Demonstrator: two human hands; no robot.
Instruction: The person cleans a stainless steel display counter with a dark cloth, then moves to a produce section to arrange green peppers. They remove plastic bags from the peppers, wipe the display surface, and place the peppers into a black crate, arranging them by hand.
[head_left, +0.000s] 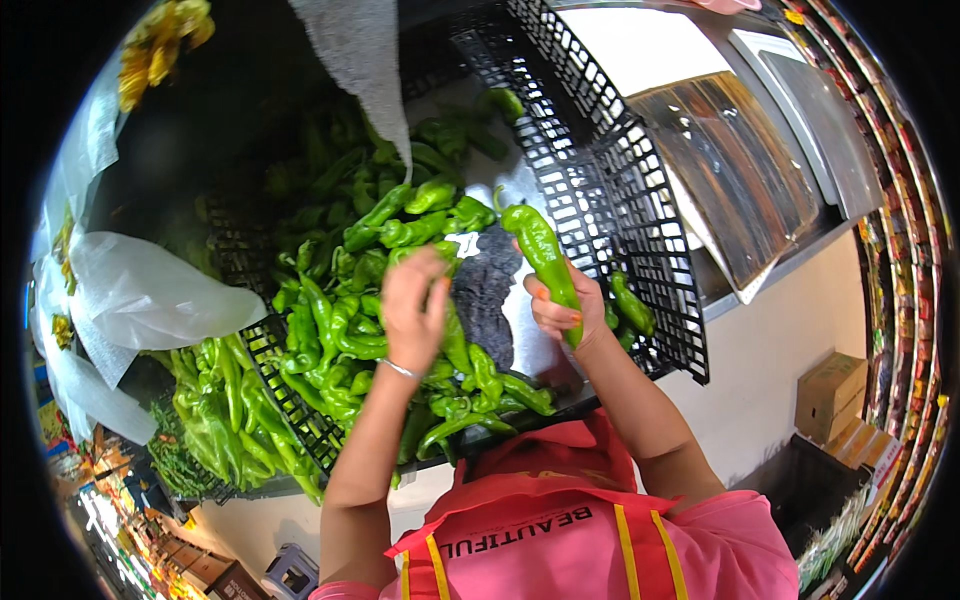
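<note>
In my right hand (566, 304) a long green pepper (541, 255) stands nearly upright, its curled stem at the top and the fingers wrapped round its lower part. My left hand (415, 304), with a thin bracelet at the wrist, is blurred over the pile of green peppers (352, 322); whether it holds a pepper cannot be told. A dark grey cloth or sheet (486, 292) lies between the hands, beside the pile. A few more peppers (632, 304) lie right of my right hand, against a black plastic mesh crate wall (645, 195).
More long peppers (232, 420) lie left of a black mesh divider (277, 382). Translucent plastic bags (150, 289) hang at the left, and a grey sheet (367, 67) hangs above the pile. A dark wooden board (727, 165) lies right of the crates. Cardboard boxes (831, 397) stand lower right.
</note>
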